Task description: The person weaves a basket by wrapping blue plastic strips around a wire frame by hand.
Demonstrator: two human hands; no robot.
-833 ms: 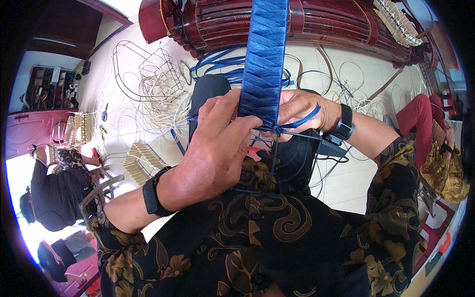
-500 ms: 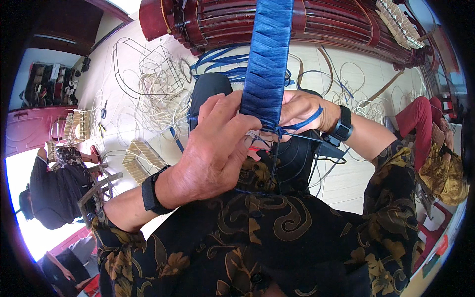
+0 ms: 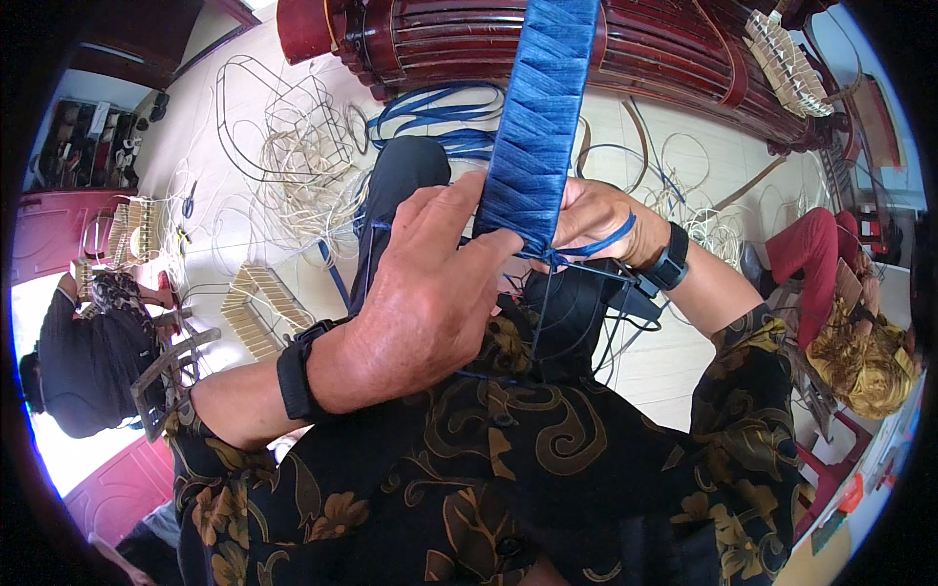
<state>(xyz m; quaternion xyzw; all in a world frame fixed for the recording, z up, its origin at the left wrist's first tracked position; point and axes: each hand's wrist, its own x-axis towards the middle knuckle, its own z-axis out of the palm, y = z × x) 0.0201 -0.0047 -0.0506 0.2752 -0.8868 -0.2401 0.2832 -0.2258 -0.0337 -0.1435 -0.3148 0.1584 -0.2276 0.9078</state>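
Black/gold floral shirt (image 3: 469,459), black wristbands (image 3: 296,369) both wrists, dark trousers (image 3: 401,176)

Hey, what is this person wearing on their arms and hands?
Both hands are bare, no gloves. The left hand has a broad black band on the wrist; the right hand has a black watch-like band. Both arms come out of short sleeves of a black shirt patterned with gold-brown swirls and flowers. No rings can be made out on the fingers.
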